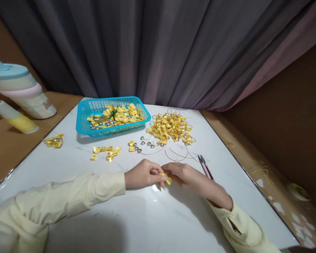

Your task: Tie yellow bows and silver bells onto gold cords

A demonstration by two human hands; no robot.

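My left hand [145, 174] pinches a small yellow ribbon bow [169, 180] between thumb and fingers, just above the white table. Against it, from the other side, my right hand [184, 175] bends its fingers in; what its fingertips grip is hidden. Beyond the hands lie a loose yellow bow [131, 146], several silver bells [143, 143] and thin cords [176, 156]. A pair of thread snips [205, 167] rests beside my right hand. Farther back is a heap of yellow bows with cords and bells [171, 127].
A blue plastic basket [80, 117] holds more bows and bells. Bows [105, 151] lie at left, near a bundle [54, 140]. A tumbler [23, 89] and a yellow-and-white tube [14, 117] stand at far left. Scraps and a tape roll [298, 191] lie right; a grey curtain [147, 49] hangs behind.
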